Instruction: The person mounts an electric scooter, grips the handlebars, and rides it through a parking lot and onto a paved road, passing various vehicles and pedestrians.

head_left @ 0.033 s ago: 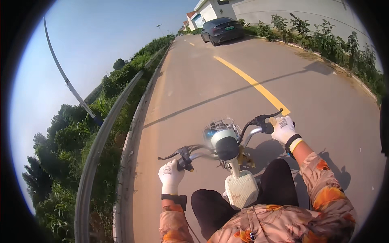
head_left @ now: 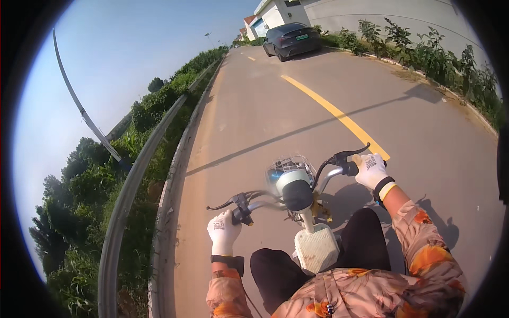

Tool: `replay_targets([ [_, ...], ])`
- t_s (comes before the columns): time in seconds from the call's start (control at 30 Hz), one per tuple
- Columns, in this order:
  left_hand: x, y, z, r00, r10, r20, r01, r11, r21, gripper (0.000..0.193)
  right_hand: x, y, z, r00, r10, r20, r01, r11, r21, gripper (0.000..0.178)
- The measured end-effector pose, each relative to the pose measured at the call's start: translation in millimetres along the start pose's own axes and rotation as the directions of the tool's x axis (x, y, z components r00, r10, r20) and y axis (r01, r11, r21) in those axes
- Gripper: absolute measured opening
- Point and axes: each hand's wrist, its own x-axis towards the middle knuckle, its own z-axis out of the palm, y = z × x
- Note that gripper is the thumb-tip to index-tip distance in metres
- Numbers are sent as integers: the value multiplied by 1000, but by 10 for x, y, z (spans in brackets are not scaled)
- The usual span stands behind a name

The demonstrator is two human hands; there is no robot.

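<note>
I ride an electric bike along a road, both hands in white gloves. My left hand (head_left: 223,231) is closed round the left handlebar grip, behind a black brake lever (head_left: 220,204). My right hand (head_left: 370,170) is wrapped round the right grip, its brake lever (head_left: 352,152) just ahead of the fingers. Between them is the bike's rounded pale and black head (head_left: 295,190), with a wire basket (head_left: 290,163) in front of it; something dark lies in the basket. A cream ribbed panel (head_left: 316,248) shows between my knees.
A dark car (head_left: 291,41) stands ahead on the right, near a pale wall (head_left: 360,18) edged with plants. On the left run a curb (head_left: 168,201), a metal guardrail (head_left: 130,193) and thick greenery. A yellow line (head_left: 334,111) marks the road, crossed by a pole's shadow (head_left: 297,130).
The yellow line, the pole's shadow and the left pole have shifted slightly nearer as the bike moves forward. My hands keep the same hold on the grips.
</note>
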Motion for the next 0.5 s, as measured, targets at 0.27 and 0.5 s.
replay_targets([
  [0.27,144,234,110,999,19,-31,-20,1000,-24,21,188,250,70,997,-40,-72,39,999,-10,27],
  [0.5,211,193,263,999,34,-27,-33,999,7,20,279,247,336,998,3,-68,-4,1000,-21,29],
])
